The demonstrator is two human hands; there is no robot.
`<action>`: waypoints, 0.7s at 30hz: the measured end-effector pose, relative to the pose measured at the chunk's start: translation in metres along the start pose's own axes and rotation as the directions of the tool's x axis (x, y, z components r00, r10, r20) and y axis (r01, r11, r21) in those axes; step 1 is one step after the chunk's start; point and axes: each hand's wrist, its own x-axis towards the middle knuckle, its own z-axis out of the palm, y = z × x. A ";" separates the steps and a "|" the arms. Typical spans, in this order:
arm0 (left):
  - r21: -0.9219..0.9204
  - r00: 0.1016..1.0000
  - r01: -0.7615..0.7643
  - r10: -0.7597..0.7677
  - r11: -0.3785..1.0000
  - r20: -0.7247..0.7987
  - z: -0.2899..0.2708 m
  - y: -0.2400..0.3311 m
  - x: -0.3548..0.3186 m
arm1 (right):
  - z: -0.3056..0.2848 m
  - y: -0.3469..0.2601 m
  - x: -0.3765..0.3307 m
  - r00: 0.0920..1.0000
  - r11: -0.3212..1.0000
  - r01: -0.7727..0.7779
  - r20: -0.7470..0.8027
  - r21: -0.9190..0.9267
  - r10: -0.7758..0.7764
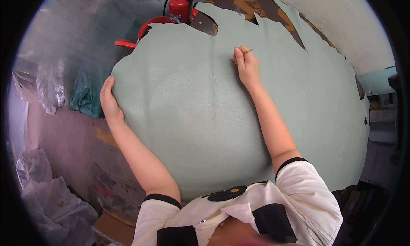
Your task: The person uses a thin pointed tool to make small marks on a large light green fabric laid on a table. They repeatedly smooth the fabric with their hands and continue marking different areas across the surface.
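A large pale green leather hide [183, 88] spreads out in front of me, its outline ragged along the far side. My right hand [248, 68] is over its upper middle, fingers pinched round a slim gold-coloured pen-like stick [247, 51]. The stick lies nearly level; whether its tip touches the leather I cannot make out. At the hide's left edge rests my left hand [111, 103], its fingers stretched along the rim and the thumb side hidden in part.
Behind the hide stand a red fire extinguisher [179, 9] and a red plastic basin [149, 26]. Dark brown printed sheet [256, 4] shows beneath the far edge. Plastic bags [55, 212] and a cardboard box [112, 229] lie at lower left; a green bag [86, 94] sits left.
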 end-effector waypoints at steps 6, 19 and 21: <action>0.147 0.999 -0.012 0.018 0.989 -0.041 0.004 0.000 -0.002 | -0.009 0.015 -0.002 0.994 0.929 -0.095 -0.022 0.358 0.110; 0.270 0.998 -0.043 0.057 0.962 -0.042 0.012 0.004 -0.004 | -0.011 0.047 0.069 0.967 0.972 -0.168 -0.166 0.164 0.196; 0.313 0.997 -0.069 0.073 0.947 0.001 0.019 0.006 -0.007 | 0.004 0.036 0.064 0.977 0.917 -0.100 -0.136 0.386 0.164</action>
